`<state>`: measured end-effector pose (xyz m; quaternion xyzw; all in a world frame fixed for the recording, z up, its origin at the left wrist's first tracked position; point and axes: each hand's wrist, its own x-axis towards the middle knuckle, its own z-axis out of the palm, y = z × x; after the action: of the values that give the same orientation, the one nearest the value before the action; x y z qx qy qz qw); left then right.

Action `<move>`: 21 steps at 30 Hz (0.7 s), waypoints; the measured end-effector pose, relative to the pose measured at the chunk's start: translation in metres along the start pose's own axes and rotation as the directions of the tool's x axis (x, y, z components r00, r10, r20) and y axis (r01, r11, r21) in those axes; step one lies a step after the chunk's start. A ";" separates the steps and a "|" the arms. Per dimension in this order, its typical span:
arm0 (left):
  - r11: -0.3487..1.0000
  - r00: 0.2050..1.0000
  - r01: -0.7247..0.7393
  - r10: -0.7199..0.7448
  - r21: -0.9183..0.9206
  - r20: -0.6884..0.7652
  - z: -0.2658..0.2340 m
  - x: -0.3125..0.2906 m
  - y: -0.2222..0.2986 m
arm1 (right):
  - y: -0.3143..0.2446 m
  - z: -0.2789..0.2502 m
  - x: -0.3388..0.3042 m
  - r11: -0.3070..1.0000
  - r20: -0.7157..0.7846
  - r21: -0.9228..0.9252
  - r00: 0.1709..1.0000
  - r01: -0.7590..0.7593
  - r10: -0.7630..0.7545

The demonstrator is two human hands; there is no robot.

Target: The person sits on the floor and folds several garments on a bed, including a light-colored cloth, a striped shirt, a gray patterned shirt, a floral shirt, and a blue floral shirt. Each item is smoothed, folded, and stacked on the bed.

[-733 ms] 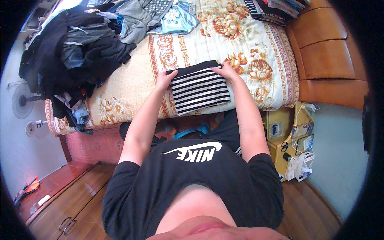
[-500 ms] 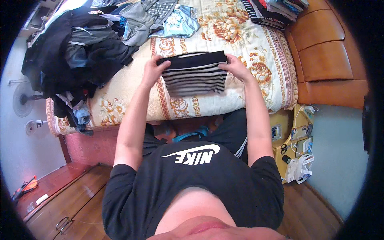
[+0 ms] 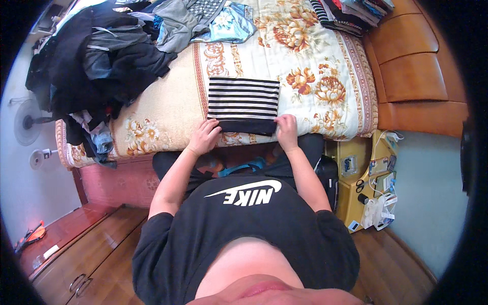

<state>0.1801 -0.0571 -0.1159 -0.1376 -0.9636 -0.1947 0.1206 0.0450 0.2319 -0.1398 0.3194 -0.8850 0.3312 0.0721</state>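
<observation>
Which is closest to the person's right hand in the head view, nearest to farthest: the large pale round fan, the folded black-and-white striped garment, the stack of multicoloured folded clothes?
From the right hand:
1. Striped garment: right at the hand, just left.
2. Folded clothes stack: across the bed, upper right.
3. Round fan: far left, beyond the bed.
</observation>
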 end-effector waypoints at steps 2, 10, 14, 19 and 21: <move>0.995 0.994 0.088 -0.090 -0.038 -0.066 -0.007 0.012 0.007 | -0.003 -0.006 0.006 0.996 -0.114 -0.001 0.990 -0.084 0.084; 0.775 0.809 0.572 -0.588 0.270 -0.027 0.047 0.108 0.000 | -0.059 0.056 0.086 0.907 0.174 -0.324 0.925 -0.270 0.337; 0.732 0.749 0.650 -0.663 0.203 -0.011 0.054 0.096 -0.006 | -0.048 0.069 0.065 0.855 0.111 -0.412 0.914 -0.315 0.391; 0.717 0.739 0.668 -0.671 0.198 -0.063 0.056 0.085 -0.006 | -0.043 0.067 0.051 0.850 0.050 -0.391 0.914 -0.352 0.402; 0.717 0.744 0.654 -0.667 0.239 -0.036 0.053 0.071 0.001 | -0.047 0.060 0.038 0.849 0.080 -0.409 0.913 -0.336 0.400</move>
<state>0.1045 -0.0191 -0.1427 0.2255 -0.9680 -0.1052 0.0332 0.0488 0.1469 -0.1475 0.1488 -0.9802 0.1309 -0.0034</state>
